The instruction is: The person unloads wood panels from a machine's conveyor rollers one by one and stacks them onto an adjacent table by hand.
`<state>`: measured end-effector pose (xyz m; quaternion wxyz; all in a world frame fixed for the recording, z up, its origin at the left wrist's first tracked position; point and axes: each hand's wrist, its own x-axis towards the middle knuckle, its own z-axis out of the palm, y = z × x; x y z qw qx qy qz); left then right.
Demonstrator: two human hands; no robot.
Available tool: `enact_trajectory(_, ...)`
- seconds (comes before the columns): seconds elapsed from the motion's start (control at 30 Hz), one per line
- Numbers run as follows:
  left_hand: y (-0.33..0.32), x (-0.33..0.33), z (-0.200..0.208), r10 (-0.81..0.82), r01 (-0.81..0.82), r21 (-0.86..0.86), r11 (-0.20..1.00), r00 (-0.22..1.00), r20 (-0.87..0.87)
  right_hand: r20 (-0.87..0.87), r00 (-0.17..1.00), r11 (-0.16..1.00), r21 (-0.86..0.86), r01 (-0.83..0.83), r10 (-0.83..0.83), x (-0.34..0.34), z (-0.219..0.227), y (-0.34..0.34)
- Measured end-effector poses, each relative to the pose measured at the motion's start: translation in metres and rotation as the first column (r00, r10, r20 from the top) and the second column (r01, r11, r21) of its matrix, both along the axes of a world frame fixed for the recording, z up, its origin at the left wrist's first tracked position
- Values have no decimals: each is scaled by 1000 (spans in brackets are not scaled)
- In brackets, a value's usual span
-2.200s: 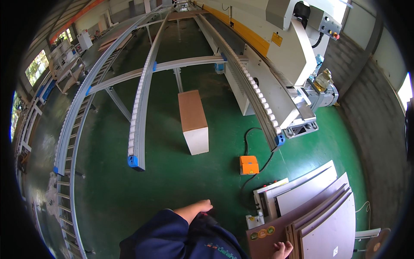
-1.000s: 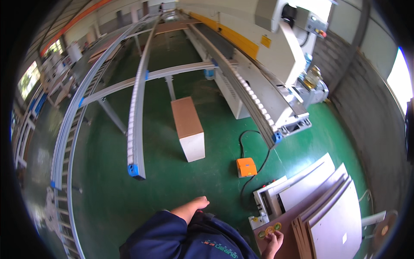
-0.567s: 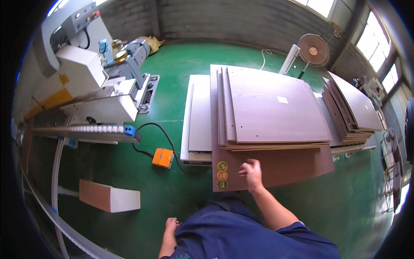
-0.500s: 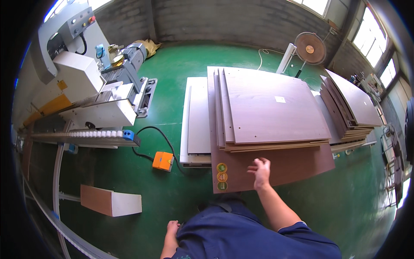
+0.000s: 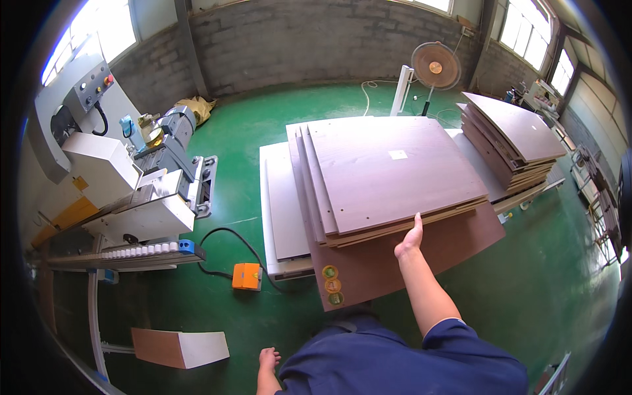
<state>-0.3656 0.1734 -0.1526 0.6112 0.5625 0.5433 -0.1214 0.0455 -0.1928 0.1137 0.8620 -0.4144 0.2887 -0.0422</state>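
A stack of brown wood-grain panels [image 5: 401, 178] is in front of me, with a white label on the top one. My right hand [image 5: 409, 242] is at the stack's near edge. Its thumb points up over the edge of the upper panels, and the fingers are hidden beneath, so the hand looks closed round that edge. A larger bottom panel [image 5: 388, 273] sticks out toward me, with three round stickers at its near left corner. My left hand [image 5: 268, 359] hangs low by my side, its fingers curled, with nothing visible in it.
A grey-white machine [image 5: 99, 164] with a motor and control box stands at left. An orange foot pedal [image 5: 247, 276] with a black cable lies on the green floor. Beyond the stack are a second panel pile [image 5: 510, 148] and a round fan [image 5: 436, 67]. A brown-and-white board piece [image 5: 181, 347] is at lower left.
My right hand has moved forward from above the bottom panel to the near edge of the upper panels. The view has shifted, and my left hand stays low.
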Motion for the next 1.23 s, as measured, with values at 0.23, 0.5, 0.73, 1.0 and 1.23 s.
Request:
enact_trajectory(0.23, -7, 1, 23, -23, 25, 38, 999, 998, -57, -36, 978, 975, 70, 210, -208, 43, 0, 30)
enact_trajectory(0.5, -24, -6, 54, -126, 146, 89, 985, 972, -196, -341, 859, 924, -130, 359, -382, 47, 31, 53)
enact_trajectory(0.73, -23, 10, 48, -110, 119, 52, 992, 982, -154, -403, 799, 895, -201, 399, -447, 50, 41, 63)
enact_trajectory(1.0, -8, 33, 22, 38, -38, 0, 999, 999, -6, -405, 807, 901, -256, 351, -430, 56, 25, 57)
enact_trajectory(1.23, -13, 27, 9, 19, -19, 14, 1000, 1000, 0, 24, 975, 970, -99, 221, -220, 35, -23, 15)
